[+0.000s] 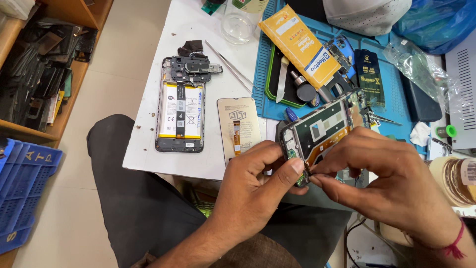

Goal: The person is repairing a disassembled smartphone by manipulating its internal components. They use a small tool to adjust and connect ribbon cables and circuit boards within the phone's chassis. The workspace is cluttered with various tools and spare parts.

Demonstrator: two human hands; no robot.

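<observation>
Both hands (258,178) pinching phone frame (322,129), tray (270,84) holding blade (281,79)

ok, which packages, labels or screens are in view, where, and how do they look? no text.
Orange packet: flat, white patch, lying aslant on the blue mat.
Black packet: narrow, upright, right of it.
Replacement screen: beige rectangle with ribbon cable, on the white table.
Battery labels: white and yellow, in the opened phone at left.
Clear plastic bag: crumpled, far right.
</observation>
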